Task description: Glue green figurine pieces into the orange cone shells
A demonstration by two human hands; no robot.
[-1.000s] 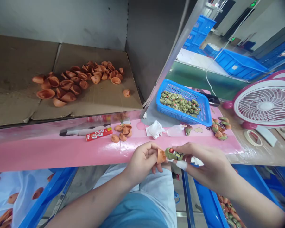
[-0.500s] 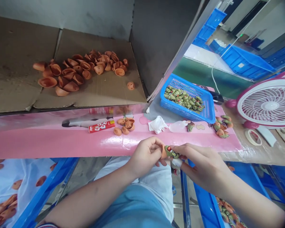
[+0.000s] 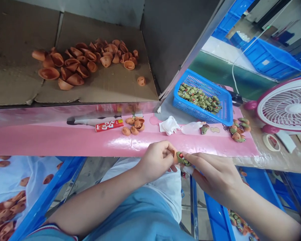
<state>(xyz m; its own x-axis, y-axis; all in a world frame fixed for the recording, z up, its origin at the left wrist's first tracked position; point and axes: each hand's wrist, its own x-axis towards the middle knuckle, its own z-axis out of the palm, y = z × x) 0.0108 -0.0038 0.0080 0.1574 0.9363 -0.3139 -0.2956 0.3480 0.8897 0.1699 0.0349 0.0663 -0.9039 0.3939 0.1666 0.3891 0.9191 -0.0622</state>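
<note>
Head view: two hands (image 3: pixel 158 161), one basket (image 3: pixel 225 110)

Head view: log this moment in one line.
left hand: orange piece | right hand: green painted piece | pieces: touching | blue basket: green pieces

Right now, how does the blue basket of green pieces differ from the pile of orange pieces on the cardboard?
The basket is blue plastic with perforated walls; the pile has no container. The basket's pieces are green with red and dark markings, while the pile's are plain orange, many hollow and cup-like. The basket stands on the table, the pile on cardboard. Both gather many small pieces.
</note>
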